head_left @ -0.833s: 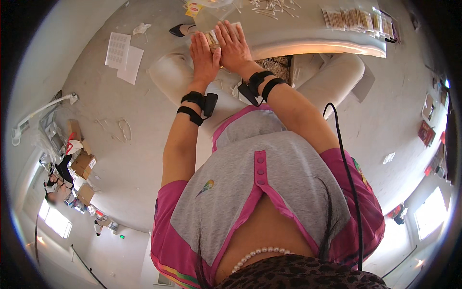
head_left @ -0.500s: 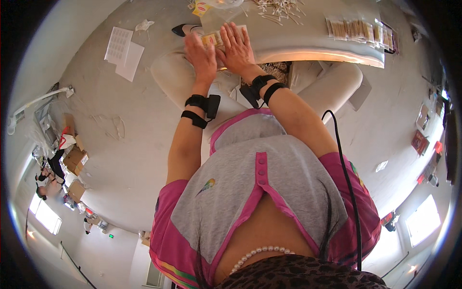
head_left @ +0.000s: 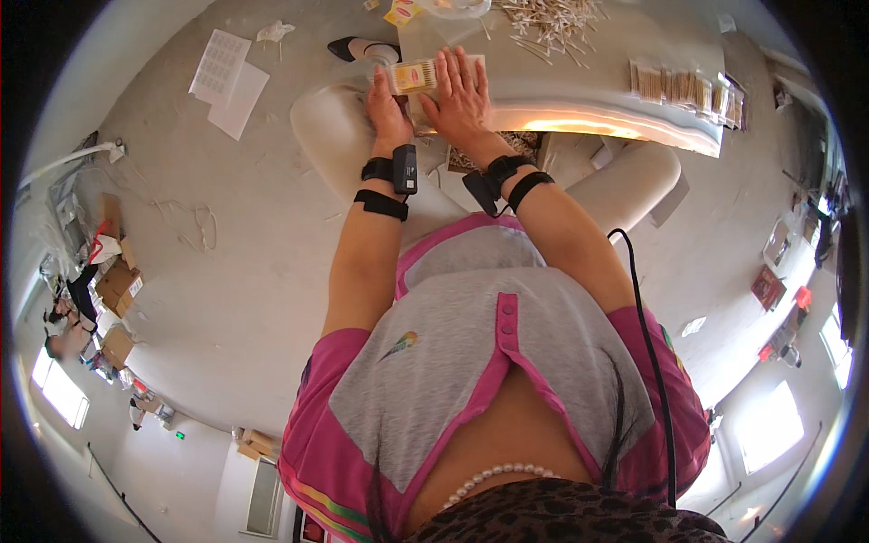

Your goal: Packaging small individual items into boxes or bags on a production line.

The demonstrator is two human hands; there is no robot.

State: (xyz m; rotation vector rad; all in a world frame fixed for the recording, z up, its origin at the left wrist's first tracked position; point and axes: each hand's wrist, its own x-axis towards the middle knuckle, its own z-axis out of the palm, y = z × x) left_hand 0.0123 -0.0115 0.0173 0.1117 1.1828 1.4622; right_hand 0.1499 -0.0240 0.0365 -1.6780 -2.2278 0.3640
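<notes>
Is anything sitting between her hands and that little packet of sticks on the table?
Nothing visible does. The left hand grips the packet at its left end, and the right hand lies flat on it. The loose sticks lie apart, further back.

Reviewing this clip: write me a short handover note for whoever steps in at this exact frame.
Left hand holds the left end of a small clear packet of sticks at the table edge.
Right hand lies flat, fingers spread, on the packet's right part.
Done: a row of filled packets lies on the table to the right.
Left: a loose pile of sticks farther back is unpacked.
</notes>
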